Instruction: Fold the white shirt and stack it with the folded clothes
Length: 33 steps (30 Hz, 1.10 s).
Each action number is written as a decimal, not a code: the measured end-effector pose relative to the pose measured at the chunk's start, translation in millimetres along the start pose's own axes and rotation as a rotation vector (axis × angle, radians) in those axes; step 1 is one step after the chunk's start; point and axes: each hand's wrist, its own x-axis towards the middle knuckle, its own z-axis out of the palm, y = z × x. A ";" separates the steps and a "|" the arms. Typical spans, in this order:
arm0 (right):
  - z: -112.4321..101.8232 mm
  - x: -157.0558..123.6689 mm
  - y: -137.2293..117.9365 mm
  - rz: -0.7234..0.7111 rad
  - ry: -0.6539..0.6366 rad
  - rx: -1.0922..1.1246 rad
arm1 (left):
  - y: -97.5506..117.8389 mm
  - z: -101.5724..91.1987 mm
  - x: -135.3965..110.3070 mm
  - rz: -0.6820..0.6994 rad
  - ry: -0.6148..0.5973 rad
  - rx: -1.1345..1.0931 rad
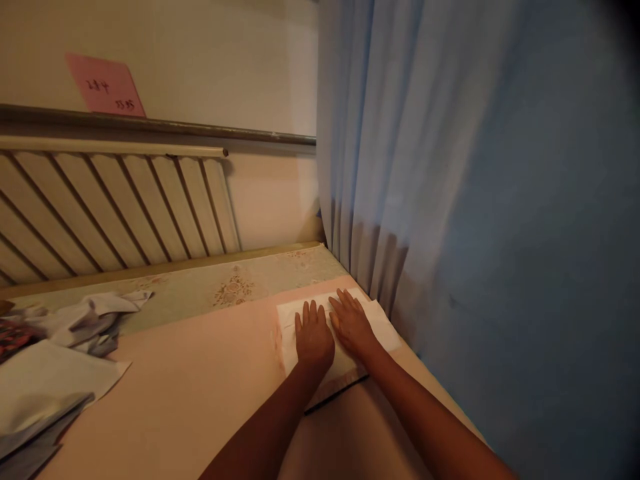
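Observation:
Both hands rest palm down on a folded white cloth [290, 317] that lies on the pink table cover. My left hand [314, 335] presses flat on its left half, fingers stretched forward. Close beside it, my right hand [353, 325] lies on the right half with fingers spread. Past the right hand, a white flap [384, 327] reaches toward the table's right edge. A thin black strip [336, 395] runs along the near side, below the wrists. Whatever lies under the palms is hidden.
Crumpled white and grey cloths [65, 353] pile up at the left. A blue curtain [400, 133] hangs along the right edge. Behind the bed-like surface with its floral cover [235, 287] stands a radiator [110, 207]. A pink card [107, 87] leans on the wall ledge.

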 end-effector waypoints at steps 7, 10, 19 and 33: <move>53.5 -23.3 16.2 -0.034 0.022 -0.085 | -14.8 45.0 -17.6 0.074 0.021 0.014; 63.3 -26.1 19.7 -0.049 0.047 -0.095 | -19.8 50.9 -22.4 0.084 0.042 0.016; 47.5 -28.0 40.8 -0.129 0.000 -0.114 | -24.1 51.8 -25.9 0.090 0.097 0.007; 69.9 -47.2 79.7 -0.119 0.031 -0.166 | -29.7 51.8 -42.3 0.144 0.083 -0.031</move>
